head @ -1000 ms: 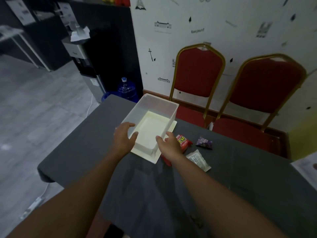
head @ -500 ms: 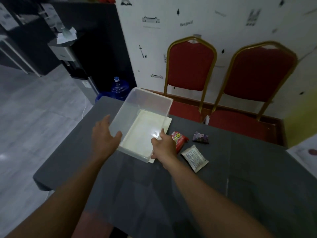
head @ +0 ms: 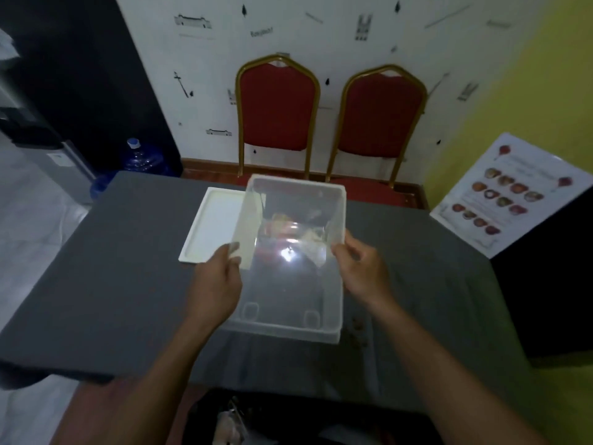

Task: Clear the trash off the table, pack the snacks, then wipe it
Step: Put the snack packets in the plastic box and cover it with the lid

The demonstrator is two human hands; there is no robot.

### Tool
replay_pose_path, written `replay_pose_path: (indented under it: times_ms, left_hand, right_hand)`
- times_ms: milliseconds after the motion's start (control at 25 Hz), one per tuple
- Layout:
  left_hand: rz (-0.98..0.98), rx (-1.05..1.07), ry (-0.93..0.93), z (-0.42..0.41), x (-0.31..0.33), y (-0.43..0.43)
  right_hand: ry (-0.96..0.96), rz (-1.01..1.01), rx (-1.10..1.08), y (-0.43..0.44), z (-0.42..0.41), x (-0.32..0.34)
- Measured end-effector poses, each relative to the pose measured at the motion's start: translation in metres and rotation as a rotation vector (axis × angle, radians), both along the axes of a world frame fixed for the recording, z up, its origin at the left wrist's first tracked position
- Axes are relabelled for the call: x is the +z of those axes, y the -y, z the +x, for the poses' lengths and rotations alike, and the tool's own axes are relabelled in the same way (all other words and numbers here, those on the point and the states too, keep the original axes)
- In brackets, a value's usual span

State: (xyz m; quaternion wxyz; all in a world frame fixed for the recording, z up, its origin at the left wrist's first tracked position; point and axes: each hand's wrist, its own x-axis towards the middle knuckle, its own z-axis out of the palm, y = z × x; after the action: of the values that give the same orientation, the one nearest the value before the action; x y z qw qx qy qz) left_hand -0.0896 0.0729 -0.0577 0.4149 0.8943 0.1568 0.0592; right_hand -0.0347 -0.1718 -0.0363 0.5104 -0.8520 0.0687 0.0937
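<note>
I hold a clear plastic box [head: 288,303] in both hands, tilted toward me above the grey table [head: 112,284]. My left hand [head: 218,281] grips its left wall and my right hand [head: 362,271] grips its right wall. Its white lid [head: 215,226] lies flat on the table to the left of the box. Snack packets [head: 288,232], one of them red, show blurred through the box's clear bottom. Small brown crumbs [head: 356,329] lie on the cloth by the box's near right corner.
Two red chairs [head: 279,114] with gold frames stand behind the table against the wall. A printed sheet [head: 513,194] leans at the right. A blue water bottle [head: 141,159] stands on the floor at the back left. A dark bag with trash [head: 288,419] sits below the near edge.
The box has come off its lid and moved right and toward me, now over the snack packets. Both hands shifted to its side walls. The view has swung to face the table squarely.
</note>
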Motion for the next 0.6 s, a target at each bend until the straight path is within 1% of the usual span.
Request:
replay_pose_path:
  times_ms: [120,280,400,600]
  left_hand:
    - [0.05,-0.001,-0.026,-0.027,-0.02,0.024]
    - [0.122,0.004,-0.107,-0.046,-0.04,0.027]
    - [0.105,-0.003,-0.134,-0.05,-0.054,0.025]
    - [0.063,-0.001,-0.164,-0.053,-0.076,0.024]
  right_hand:
    - [-0.037,-0.021,-0.052,0.015,-0.026,-0.016]
    - [-0.105,-0.046,-0.017,0.017,-0.043,-0.049]
    - [-0.141,-0.077,0.01,0.014,-0.048,-0.065]
    - [-0.131,-0.039,-0.037,0.006,-0.054,-0.095]
